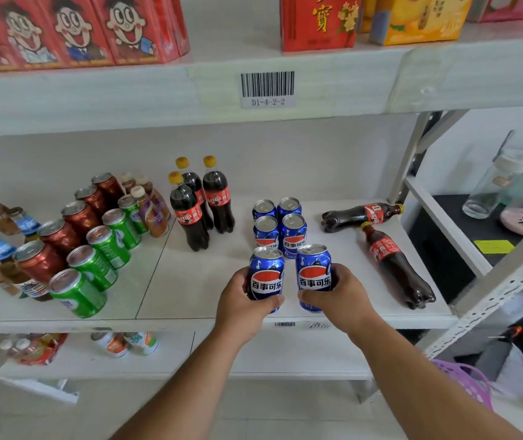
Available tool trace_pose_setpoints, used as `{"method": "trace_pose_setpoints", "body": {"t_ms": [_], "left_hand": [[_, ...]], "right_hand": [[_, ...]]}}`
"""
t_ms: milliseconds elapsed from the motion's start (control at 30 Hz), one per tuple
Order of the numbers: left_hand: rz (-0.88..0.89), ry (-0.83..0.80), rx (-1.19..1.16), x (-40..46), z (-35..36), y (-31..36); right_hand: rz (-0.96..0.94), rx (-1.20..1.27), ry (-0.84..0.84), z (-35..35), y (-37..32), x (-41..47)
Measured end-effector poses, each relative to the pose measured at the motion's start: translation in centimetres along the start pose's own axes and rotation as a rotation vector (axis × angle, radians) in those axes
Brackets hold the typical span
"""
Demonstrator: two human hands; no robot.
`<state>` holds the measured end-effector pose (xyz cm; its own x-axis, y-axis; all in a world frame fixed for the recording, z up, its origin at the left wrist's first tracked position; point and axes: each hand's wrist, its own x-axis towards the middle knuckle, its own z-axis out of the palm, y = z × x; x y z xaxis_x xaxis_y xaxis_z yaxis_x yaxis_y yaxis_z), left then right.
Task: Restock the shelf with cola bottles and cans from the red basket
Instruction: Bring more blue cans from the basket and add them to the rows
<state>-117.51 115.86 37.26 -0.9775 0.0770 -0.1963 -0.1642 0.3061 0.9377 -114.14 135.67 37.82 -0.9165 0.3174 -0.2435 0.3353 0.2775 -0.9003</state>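
Cola cans stand upright at the shelf (190,300) front, left can (266,277) gripped by left hand (243,308), right can (313,276) by right hand (338,296).

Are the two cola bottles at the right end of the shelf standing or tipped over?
Tipped over. Both cola bottles lie on their sides on the shelf, unlike the three upright bottles farther left.

Left hand (243,308) gripped one blue cola can (266,277), right hand (338,293) another (313,276), both upright at the shelf (190,281) front, four more cans (279,228) behind.
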Motion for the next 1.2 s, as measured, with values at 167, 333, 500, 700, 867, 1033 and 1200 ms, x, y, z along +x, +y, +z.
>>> {"method": "trace_pose_setpoints", "body": {"t_ms": [167, 333, 500, 700, 867, 1033, 1200], "left_hand": [[0.002, -0.027, -0.011, 1.6, 0.0, -1.2], [0.026, -0.024, -0.002, 3.5, 0.6, -1.5], [0.037, -0.001, 0.018, 5.4, 1.9, -2.0], [0.044, 0.018, 0.057, 7.1, 2.8, -3.2], [0.041, 0.048, 0.066, 8.1, 3.1, -4.7], [0.063, 0.034, 0.097, 8.1, 2.9, -5.5], [0.068, 0.034, 0.099, 7.7, 2.8, -6.3]], "right_hand": [[0.008, -0.024, 0.014, 1.0, 0.5, 0.6], [-0.001, -0.039, 0.017, 1.2, 0.4, 2.6], [-0.012, -0.045, 0.004, 1.2, 1.2, 4.9], [-0.026, -0.022, -0.021, 2.0, 2.3, 7.0], [-0.044, 0.02, -0.048, 2.4, 2.7, 7.7], [-0.064, 0.001, -0.067, 2.6, 3.3, 7.3], [-0.073, -0.063, -0.042, 3.0, 3.6, 6.8]]}}
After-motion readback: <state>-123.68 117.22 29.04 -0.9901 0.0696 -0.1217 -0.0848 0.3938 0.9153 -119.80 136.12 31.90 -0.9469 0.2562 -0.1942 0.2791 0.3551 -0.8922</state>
